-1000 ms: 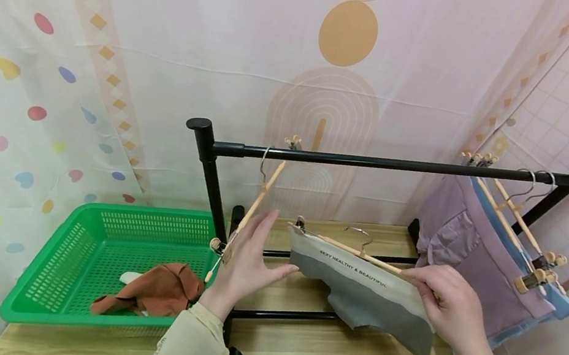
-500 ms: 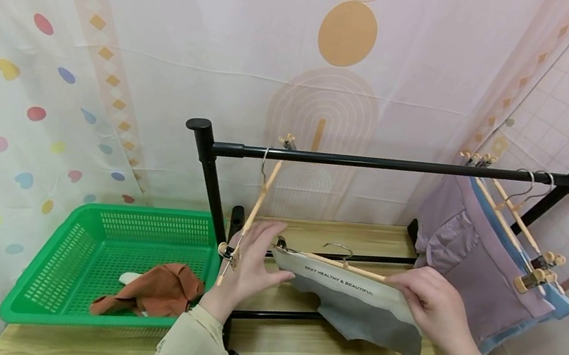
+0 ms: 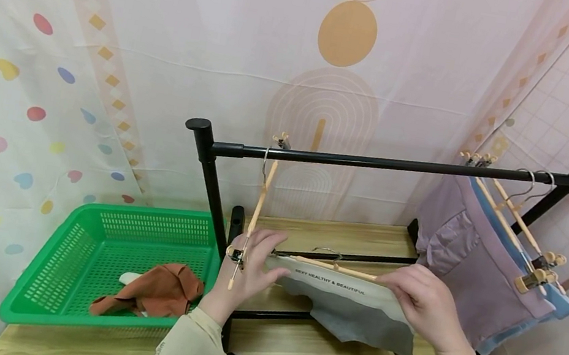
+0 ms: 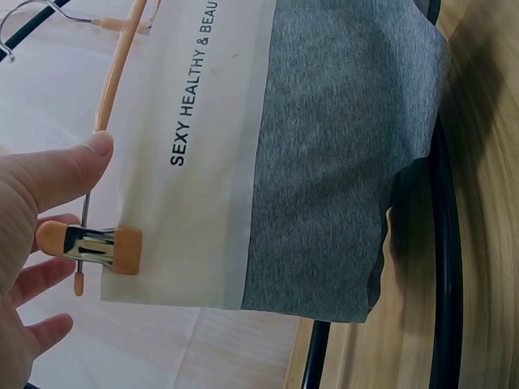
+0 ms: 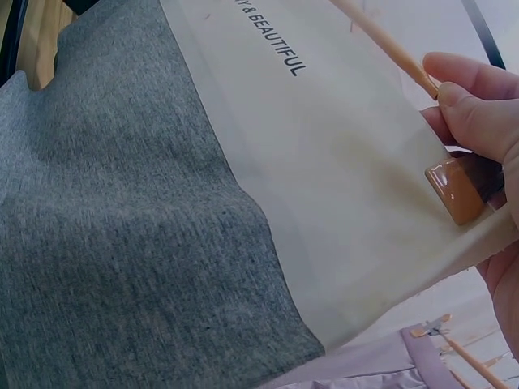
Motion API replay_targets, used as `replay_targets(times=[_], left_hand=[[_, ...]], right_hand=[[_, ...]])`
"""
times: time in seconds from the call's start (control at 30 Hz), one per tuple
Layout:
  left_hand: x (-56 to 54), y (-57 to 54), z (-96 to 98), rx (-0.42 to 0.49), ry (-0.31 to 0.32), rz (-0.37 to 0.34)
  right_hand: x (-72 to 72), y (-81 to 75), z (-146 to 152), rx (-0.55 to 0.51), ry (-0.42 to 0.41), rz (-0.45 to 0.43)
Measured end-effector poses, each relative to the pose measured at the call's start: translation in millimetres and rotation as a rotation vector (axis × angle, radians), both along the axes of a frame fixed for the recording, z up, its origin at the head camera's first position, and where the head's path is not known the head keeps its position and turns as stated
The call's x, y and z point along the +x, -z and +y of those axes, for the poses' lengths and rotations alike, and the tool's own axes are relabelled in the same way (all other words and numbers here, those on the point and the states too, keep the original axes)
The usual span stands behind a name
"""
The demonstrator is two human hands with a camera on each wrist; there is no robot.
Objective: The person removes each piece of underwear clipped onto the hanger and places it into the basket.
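A wooden clip hanger (image 3: 353, 272) carries a grey garment (image 3: 359, 318) with a broad cream waistband printed "SEXY HEALTHY & BEAUTIFUL". My right hand (image 3: 423, 308) pinches the hanger's bar near its right end, beside a clip (image 5: 458, 190) that bites the waistband. At the other end, my left hand (image 3: 247, 271) has its thumb and fingers spread around the hanger's tip; in the left wrist view the thumb lies right at the bar, with the left clip (image 4: 91, 247) overlapping the fingers. A bare clip hanger (image 3: 261, 202) dangles from the rail, overlapping my left hand.
A black rail (image 3: 354, 159) spans above the hands. Lilac shorts (image 3: 454, 235) and a blue garment (image 3: 495, 344) hang from its right end. A green basket (image 3: 94, 215) at left holds a rust-brown cloth (image 3: 160, 291). Black lower bars cross the wooden table (image 3: 285, 351).
My right hand has brought the hanger and grey garment leftward and slightly down, its left tip now between my left thumb and fingers. The bare hanger has swung a little.
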State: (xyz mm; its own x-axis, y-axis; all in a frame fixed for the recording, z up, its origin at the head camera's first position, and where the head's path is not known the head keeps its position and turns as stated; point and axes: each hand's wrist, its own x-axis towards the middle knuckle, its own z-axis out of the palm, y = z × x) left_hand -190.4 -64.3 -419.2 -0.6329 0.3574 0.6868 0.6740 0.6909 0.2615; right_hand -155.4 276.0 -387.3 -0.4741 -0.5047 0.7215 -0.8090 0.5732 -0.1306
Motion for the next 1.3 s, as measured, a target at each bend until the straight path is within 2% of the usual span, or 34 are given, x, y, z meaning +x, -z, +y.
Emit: replay_targets(times=[0.1, 0.23, 0.3, 0.37, 0.53, 0.63, 0.7, 0.77, 0.97, 1.13, 1.3], left_hand=[[2.7, -1.7, -1.6, 0.005, 0.012, 0.009], [3.6, -1.7, -4.1, 0.043, 0.052, 0.067], [3.8, -1.0, -5.9, 0.062, 0.062, 0.066], [4.0, 0.6, -8.0, 0.062, 0.048, 0.034], [7.9, 0.3, -13.2, 0.023, -0.007, -0.132], [11.8, -3.4, -15.9, 0.054, -0.015, -0.208], [14.2, -6.2, -17.8, 0.084, -0.012, -0.225], [15.6, -7.8, -20.1, 0.102, -0.009, -0.218], [19.4, -7.8, -30.2, 0.084, -0.014, -0.138], [24.7, -8.4, -39.1, 0.086, -0.025, -0.074], [29.1, -10.6, -44.8, 0.094, -0.053, -0.081]], right_hand=[[0.8, -0.9, 0, 0.006, -0.006, -0.015], [-0.2, -0.3, 1, 0.008, -0.018, -0.008], [-1.3, 0.4, 1, 0.005, -0.025, -0.004], [-2.6, 1.2, 2, 0.001, -0.032, 0.004], [-6.2, 3.5, 3, -0.01, -0.053, 0.0], [-8.9, 4.7, 2, -0.013, -0.062, 0.005], [-10.4, 5.2, 1, -0.011, -0.058, 0.016], [-11.4, 5.3, -1, -0.006, -0.048, 0.011], [-13.6, 5.7, -7, 0.029, -0.013, -0.055], [-16.6, 8.5, -14, 0.046, 0.004, -0.069], [-19.2, 14.5, -21, 0.047, 0.017, -0.067]])
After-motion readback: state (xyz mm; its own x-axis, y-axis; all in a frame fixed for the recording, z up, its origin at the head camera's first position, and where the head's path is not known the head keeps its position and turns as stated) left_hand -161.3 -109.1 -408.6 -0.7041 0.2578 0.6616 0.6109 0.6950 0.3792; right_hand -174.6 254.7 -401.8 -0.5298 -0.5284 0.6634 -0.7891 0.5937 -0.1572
